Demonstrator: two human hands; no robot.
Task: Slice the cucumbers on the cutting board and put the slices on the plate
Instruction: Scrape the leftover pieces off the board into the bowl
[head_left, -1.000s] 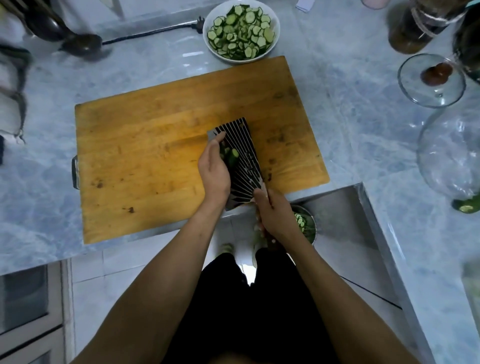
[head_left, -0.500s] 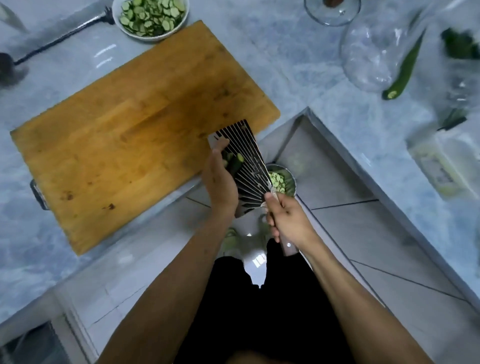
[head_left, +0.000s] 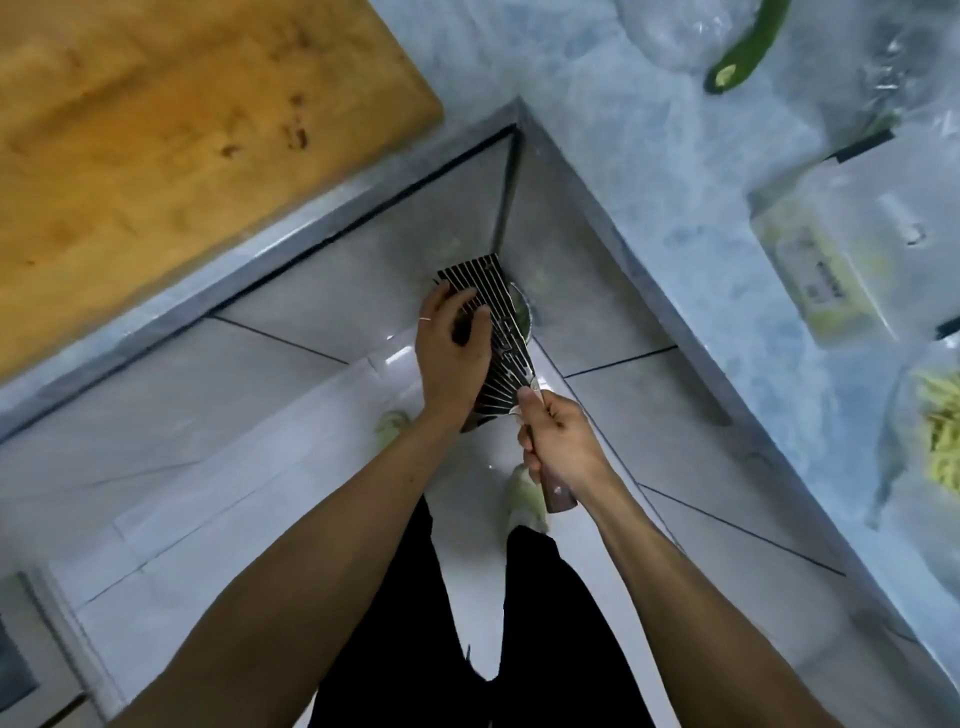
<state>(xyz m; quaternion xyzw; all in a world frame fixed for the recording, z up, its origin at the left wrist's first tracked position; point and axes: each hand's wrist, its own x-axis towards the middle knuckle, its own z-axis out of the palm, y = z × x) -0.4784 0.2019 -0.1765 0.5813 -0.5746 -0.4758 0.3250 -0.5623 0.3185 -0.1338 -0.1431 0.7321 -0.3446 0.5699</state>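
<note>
In the head view our right hand (head_left: 563, 447) grips the handle of the ribbed black cleaver (head_left: 491, 338); our left hand (head_left: 449, 353) presses on its blade, above the floor bin; the wooden cutting board (head_left: 171, 130) lies bare; one long green cucumber (head_left: 748, 47) waits uncut, we judge; the plate is out of sight.

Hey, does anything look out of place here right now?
Yes. The multi-blade knife is held out over the floor, off the cutting board. The right hand grips its handle; the left hand presses on the blades. A cut cucumber lies on the counter.
</note>
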